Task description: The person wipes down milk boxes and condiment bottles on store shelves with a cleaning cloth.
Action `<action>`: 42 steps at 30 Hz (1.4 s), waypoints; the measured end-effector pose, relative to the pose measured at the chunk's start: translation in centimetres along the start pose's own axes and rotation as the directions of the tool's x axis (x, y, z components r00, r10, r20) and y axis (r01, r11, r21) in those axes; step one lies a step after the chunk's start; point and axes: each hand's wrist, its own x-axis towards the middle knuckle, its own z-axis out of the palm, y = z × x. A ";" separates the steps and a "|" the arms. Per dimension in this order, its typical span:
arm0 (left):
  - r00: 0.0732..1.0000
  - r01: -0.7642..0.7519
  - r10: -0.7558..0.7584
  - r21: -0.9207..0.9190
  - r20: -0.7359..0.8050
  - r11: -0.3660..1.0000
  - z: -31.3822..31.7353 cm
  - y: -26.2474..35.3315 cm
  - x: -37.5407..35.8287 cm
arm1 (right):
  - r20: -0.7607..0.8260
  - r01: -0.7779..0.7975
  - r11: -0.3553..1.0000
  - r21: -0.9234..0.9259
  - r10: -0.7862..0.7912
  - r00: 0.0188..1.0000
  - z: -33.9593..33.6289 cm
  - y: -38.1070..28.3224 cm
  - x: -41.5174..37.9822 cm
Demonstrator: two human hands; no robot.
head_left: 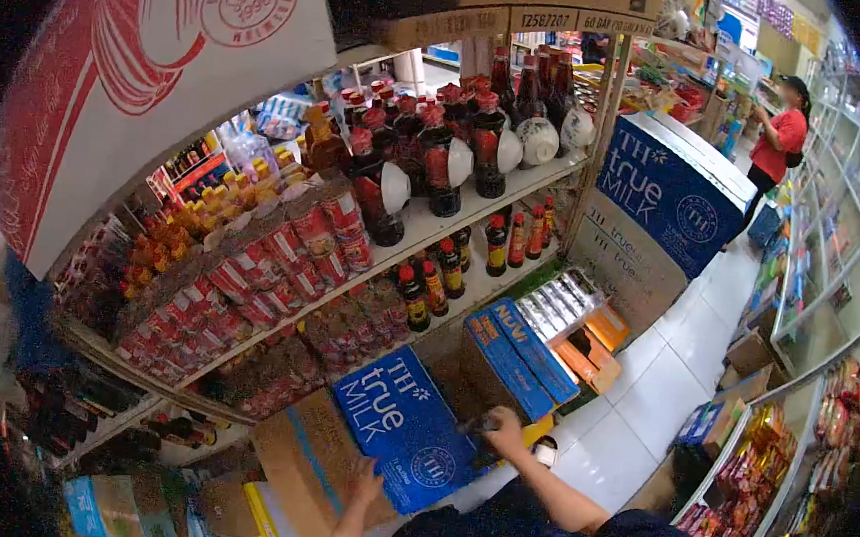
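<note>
A tall shelf rack (pixel 474 212) fills the middle of the view, its boards packed with dark sauce bottles (pixel 428 159), some with white bowls strapped to them, and with rows of red packets (pixel 250 276) further left. A large red and white carton (pixel 135 68) sits close to the camera at the upper left. Past the end of the rack, blue milk cartons (pixel 660 190) are stacked in the aisle, and another person in a red top (pixel 780 138) stands far down the white tiled floor (pixel 672 375). A second rack of snack bags (pixel 785 463) runs along the right.

At the foot of the shelves a blue milk box (pixel 404 426) lies tilted on the floor, between a brown cardboard box (pixel 307 459) and a row of smaller blue boxes (pixel 518 360). The left hand (pixel 365 484) rests flat and open on the lower edge of the milk box, beside the cardboard box. The right hand (pixel 503 435) is closed around a small dark object (pixel 479 425) at the milk box's right edge; what the object is cannot be told. The two hands are well apart, one at each side of the box.
</note>
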 end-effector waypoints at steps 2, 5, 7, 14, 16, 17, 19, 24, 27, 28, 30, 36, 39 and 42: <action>0.997 0.024 -0.042 0.253 0.067 0.967 -2.7 2.5 0.0 | 0.071 -0.009 0.990 -0.137 0.019 0.997 4.5 0.6 -0.7; 0.991 0.004 -0.072 0.503 0.117 0.864 -6.1 6.2 0.5 | 0.004 -0.042 0.937 -0.346 0.047 0.999 10.0 2.1 -1.3; 0.989 -0.037 -0.042 0.498 0.145 0.866 -5.4 4.5 1.7 | 0.097 -0.021 0.911 -0.412 0.067 0.993 11.8 1.3 -1.3; 0.880 0.058 -0.276 0.490 0.386 0.870 -6.9 8.5 1.7 | 0.504 0.166 0.856 -0.490 0.123 0.855 17.1 4.2 -7.8; 0.802 0.058 -0.401 0.610 0.443 0.790 -6.3 8.0 1.7 | 0.511 0.155 0.846 -0.510 0.154 0.846 17.5 4.7 -8.1; 0.781 0.065 -0.392 0.560 0.487 0.826 -6.2 6.8 1.9 | 0.507 0.139 0.843 -0.519 0.173 0.844 17.7 5.2 -8.2; 0.750 0.087 -0.394 0.511 0.532 0.855 -5.7 4.9 1.6 | 0.486 0.187 0.836 -0.516 0.106 0.868 18.1 7.4 -6.6; 0.821 0.011 -0.287 0.489 0.493 0.872 -7.0 6.7 1.4 | 0.107 -0.324 0.859 -0.395 0.393 0.913 13.9 -1.1 2.5; 0.927 -0.099 -0.059 0.395 0.371 0.913 -4.9 3.7 0.0 | 0.032 -0.401 0.862 -0.311 0.431 0.902 15.6 -1.8 2.0; 0.927 -0.121 -0.033 0.383 0.374 0.916 -5.5 4.7 1.2 | 0.089 -0.191 0.832 -0.521 0.276 0.957 17.1 -0.1 1.9; 0.755 0.085 -0.382 0.500 0.532 0.862 -7.9 8.0 2.2 | 0.271 -0.191 0.875 -0.445 0.335 0.903 20.2 0.7 1.5; 0.764 -0.024 -0.310 0.505 0.566 0.863 -6.2 2.0 -3.8 | 0.497 0.198 0.898 -0.393 0.026 0.867 27.2 1.7 -6.2; 0.783 -0.081 -0.261 0.510 0.564 0.856 -5.6 3.5 -0.3 | 0.651 0.435 0.846 -0.308 -0.146 0.745 23.4 2.5 -4.5; 0.796 -0.089 -0.248 0.511 0.553 0.855 -4.9 6.6 2.9 | 0.600 0.045 0.968 -0.248 0.117 0.792 18.2 2.6 -1.5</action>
